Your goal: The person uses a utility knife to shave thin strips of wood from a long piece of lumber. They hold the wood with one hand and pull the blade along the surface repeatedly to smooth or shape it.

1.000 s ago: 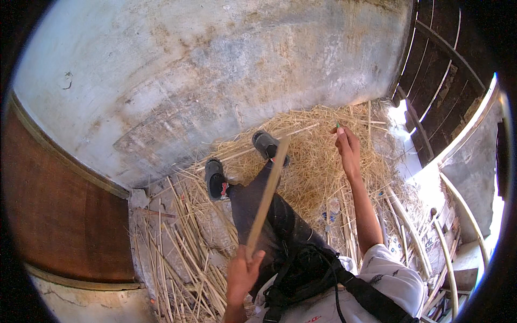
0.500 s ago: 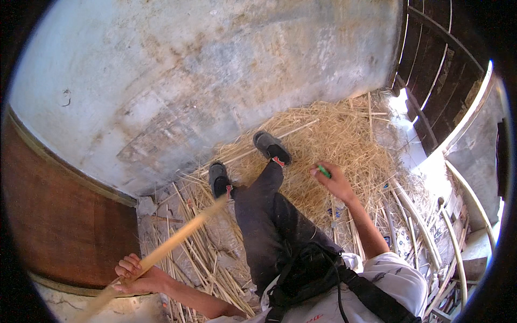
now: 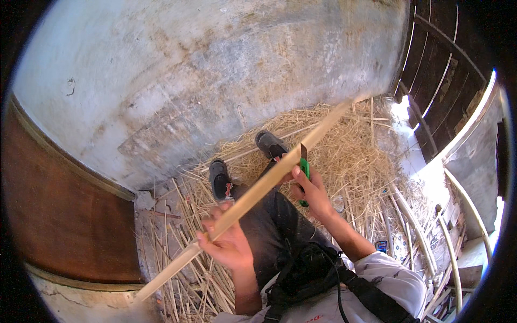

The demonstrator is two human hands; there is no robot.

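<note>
A long, pale yellow bamboo strip [image 3: 253, 199] slants across in front of me, from the lower left up toward the wall at the right. Around its lower part, my left hand [image 3: 229, 245] grips it between thumb and fingers. My right hand [image 3: 315, 196] is closed on a green-handled knife [image 3: 305, 168]. The knife's dark blade stands up against the strip's edge, just beyond my right thumb. Whether the blade has cut into the strip I cannot tell. Behind the strip, my legs and shoes [image 3: 219, 180] are partly covered.
Pale bamboo shavings [image 3: 350, 156] lie heaped along the stained wall [image 3: 226, 70]. Loose thin strips [image 3: 188, 269] are scattered on the floor at lower left. A brown panel [image 3: 70, 210] stands at the left. Long poles [image 3: 414, 231] lie at the right, near dark boards [image 3: 441, 64].
My left hand has moved right and inward, bringing the bamboo strip across my legs. My right hand has come up to it, and the knife's blade now shows against the strip.
</note>
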